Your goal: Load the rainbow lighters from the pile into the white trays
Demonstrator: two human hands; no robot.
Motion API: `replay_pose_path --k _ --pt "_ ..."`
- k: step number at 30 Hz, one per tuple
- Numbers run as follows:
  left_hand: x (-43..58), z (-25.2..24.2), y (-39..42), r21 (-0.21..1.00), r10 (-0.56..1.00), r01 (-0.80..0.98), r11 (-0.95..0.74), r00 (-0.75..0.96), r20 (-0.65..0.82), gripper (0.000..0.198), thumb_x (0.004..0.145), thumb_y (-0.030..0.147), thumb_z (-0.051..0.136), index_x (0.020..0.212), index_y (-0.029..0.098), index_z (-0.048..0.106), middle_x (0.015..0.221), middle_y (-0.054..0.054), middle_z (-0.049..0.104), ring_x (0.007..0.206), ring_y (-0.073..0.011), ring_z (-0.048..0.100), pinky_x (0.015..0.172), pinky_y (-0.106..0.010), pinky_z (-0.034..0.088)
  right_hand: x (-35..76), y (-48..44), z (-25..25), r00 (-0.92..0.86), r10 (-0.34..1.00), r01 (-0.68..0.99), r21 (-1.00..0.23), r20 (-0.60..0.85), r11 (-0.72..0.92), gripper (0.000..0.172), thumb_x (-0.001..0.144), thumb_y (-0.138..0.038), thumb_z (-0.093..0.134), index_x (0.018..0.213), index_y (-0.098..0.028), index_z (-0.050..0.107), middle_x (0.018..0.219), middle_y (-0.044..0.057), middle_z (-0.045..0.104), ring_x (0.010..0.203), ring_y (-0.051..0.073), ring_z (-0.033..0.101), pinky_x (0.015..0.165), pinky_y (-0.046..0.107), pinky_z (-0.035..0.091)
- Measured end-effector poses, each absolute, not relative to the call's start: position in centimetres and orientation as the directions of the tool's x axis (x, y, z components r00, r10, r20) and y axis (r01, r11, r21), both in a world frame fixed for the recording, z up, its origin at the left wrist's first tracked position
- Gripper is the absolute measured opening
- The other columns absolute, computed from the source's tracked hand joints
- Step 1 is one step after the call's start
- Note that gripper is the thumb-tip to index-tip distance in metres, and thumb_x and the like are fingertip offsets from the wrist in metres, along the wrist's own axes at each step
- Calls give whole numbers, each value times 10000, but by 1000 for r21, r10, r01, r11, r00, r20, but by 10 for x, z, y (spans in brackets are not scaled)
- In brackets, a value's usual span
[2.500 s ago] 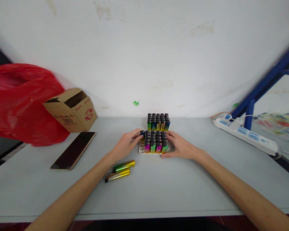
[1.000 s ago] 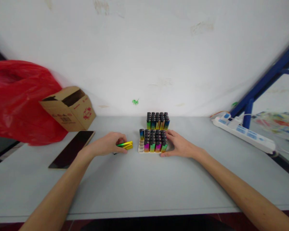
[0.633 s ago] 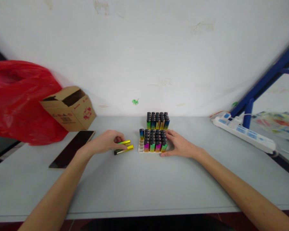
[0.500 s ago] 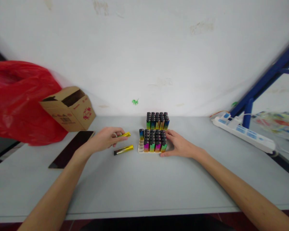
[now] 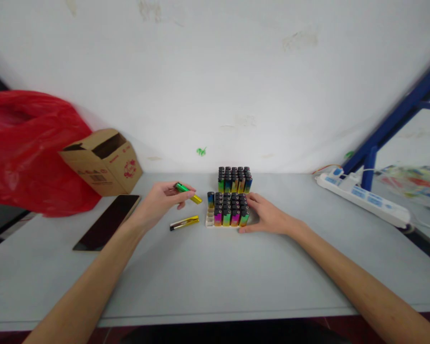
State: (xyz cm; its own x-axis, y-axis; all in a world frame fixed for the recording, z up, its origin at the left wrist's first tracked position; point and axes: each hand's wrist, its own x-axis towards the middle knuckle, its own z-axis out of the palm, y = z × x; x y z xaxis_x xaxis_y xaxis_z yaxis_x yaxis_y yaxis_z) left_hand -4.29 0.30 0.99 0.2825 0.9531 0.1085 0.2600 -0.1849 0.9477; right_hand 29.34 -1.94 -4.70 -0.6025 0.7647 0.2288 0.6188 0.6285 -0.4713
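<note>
My left hand (image 5: 168,198) pinches a green-and-yellow lighter (image 5: 189,193) above the table, its yellow end tilted down to the right. Below that hand lies another lighter (image 5: 184,223), yellow with a dark end. A white tray (image 5: 209,222) stands just to the right, filled with several upright lighters (image 5: 226,217) in pink, green and gold with black tops. Its left column has one blue-and-gold lighter (image 5: 210,199) at the back and open slots in front. My right hand (image 5: 267,216) grips the tray's right side, thumb at the near corner and fingers farther back.
A second block of upright lighters (image 5: 235,183) stands behind the tray, near the wall. On the left are a dark phone-like slab (image 5: 107,223), a cardboard box (image 5: 105,162) and a red plastic bag (image 5: 32,148). At the right lies a white power strip (image 5: 365,198).
My left hand has lifted its lighter and turned it, so that the green part shows and the yellow end points down toward the tray. My right hand stays at the tray.
</note>
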Motion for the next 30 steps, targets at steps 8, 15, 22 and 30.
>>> replay_pose_path --k 8,15,22,30 --pt "-23 4 -8 999 898 -31 37 440 -20 374 923 529 672 827 199 522 657 41 516 592 -120 516 595 -258 483 293 -20 -46 -601 769 618 -482 218 621 841 742 -674 821 1358 -146 602 1391 189 571 1272 379 549 1111 537 469" --pt "-23 -4 -1 959 874 -132 250 457 -165 495 914 580 488 606 201 408 542 71 223 456 -77 168 406 -192 139 293 -20 -45 -597 769 610 -492 229 621 814 737 -670 826 1336 -160 619 1357 181 588 1245 378 559 1089 543 478" --pt "-16 -6 -6 974 909 -142 176 403 -106 449 878 498 432 531 217 383 489 79 165 419 -79 114 397 -213 92 293 -19 -47 -600 769 617 -484 220 620 843 731 -679 826 1345 -143 612 1374 191 580 1261 378 553 1110 549 467" --pt "-15 -11 -7 983 931 -116 144 354 -95 387 861 472 444 575 216 395 516 86 171 424 -77 129 394 -195 111 293 -20 -47 -603 764 610 -483 230 628 828 733 -673 828 1348 -163 610 1382 184 581 1261 377 559 1102 553 475"
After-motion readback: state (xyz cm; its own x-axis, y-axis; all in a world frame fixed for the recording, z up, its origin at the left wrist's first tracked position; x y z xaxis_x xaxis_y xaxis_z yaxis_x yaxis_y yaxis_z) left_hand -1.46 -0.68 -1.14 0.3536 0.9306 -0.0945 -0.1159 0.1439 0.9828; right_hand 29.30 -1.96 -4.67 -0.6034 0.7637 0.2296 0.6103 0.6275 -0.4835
